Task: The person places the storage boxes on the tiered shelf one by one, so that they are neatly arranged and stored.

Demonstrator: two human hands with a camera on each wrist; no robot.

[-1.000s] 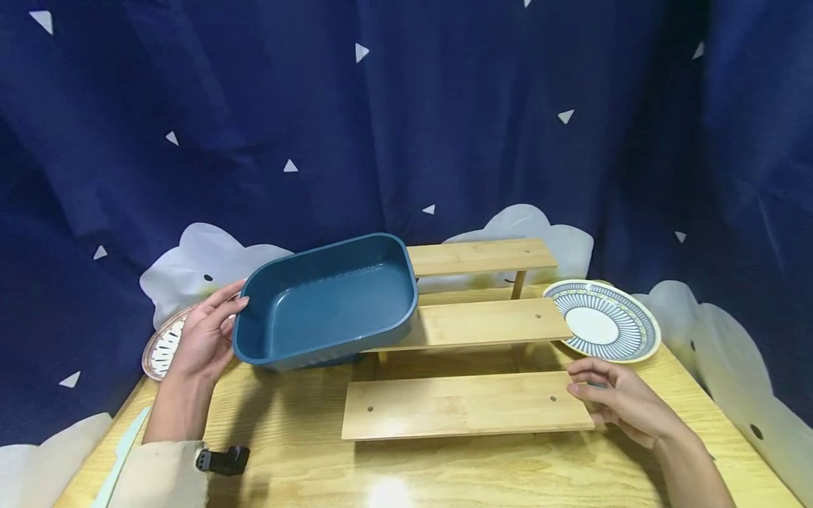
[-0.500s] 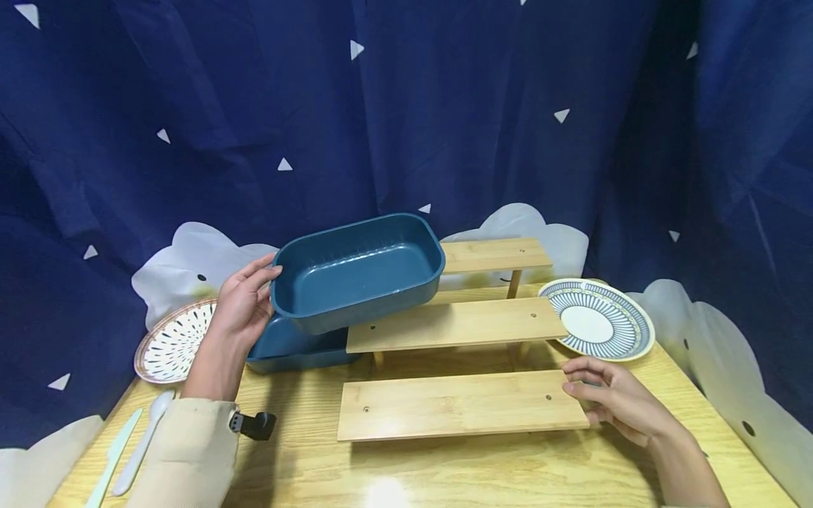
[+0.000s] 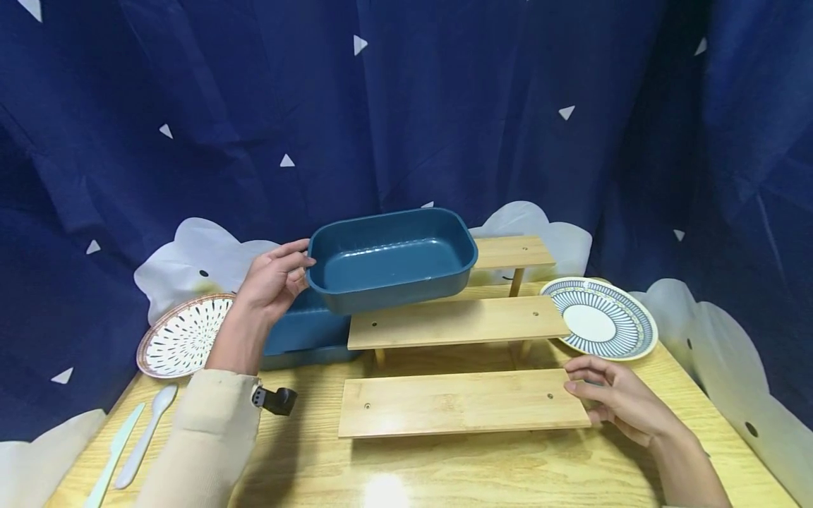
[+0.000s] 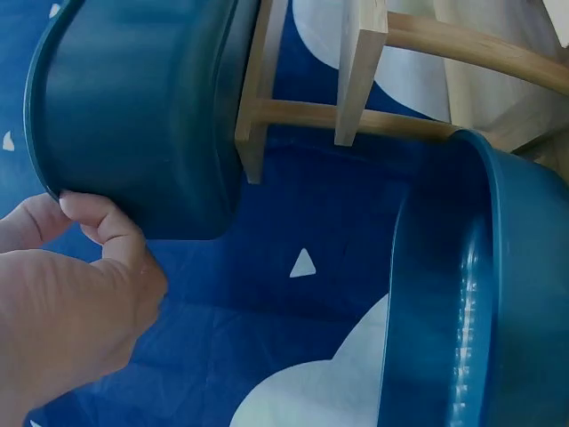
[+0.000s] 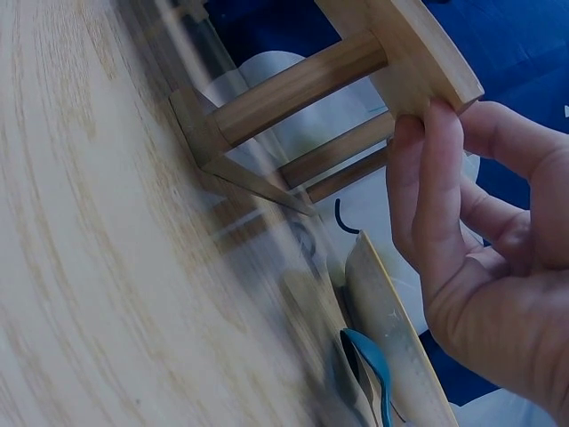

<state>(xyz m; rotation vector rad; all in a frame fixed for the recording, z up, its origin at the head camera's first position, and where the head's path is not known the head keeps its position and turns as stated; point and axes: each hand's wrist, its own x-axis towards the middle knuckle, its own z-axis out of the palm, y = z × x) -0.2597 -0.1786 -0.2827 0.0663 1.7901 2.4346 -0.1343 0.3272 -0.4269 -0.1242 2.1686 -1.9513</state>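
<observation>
Since the earlier frames the upper blue tub [image 3: 392, 257] has been lifted off the lower blue tub [image 3: 305, 335] and carried rightward and up; it is now held over the left end of the stepped wooden rack [image 3: 457, 321], about level with the top step [image 3: 513, 251]. The right hand has not shifted.

Left to right:
- Pale knife [image 3: 114, 455] and spoon [image 3: 145, 436] lie at the tabletop's [image 3: 444, 473] front-left corner; the dotted plate [image 3: 184, 335] sits behind them.
- Left hand [image 3: 274, 279]: grip closed on the tub's left rim, fingers curled over the lip, confirmed in the left wrist view [image 4: 80, 294].
- Lower tub is left on the tabletop, just beside the rack's left end.
- Right hand [image 3: 612, 398]: fingers pinched on the right end of the bottom step [image 3: 464, 402], the rack being steadied; the wrist view shows fingertips [image 5: 427, 169] on the board edge.
- Striped plate [image 3: 600, 321] lies just right of the middle step.

Step judged: transport of the tub onto the rack, near set-down. The next move calls for the tub to be levelled and lowered squarely, its base fully on a board.

Edges: the tub looks deeper than one step, so overhang is likely. Room is open to the right along the steps; the curtain is close behind.
</observation>
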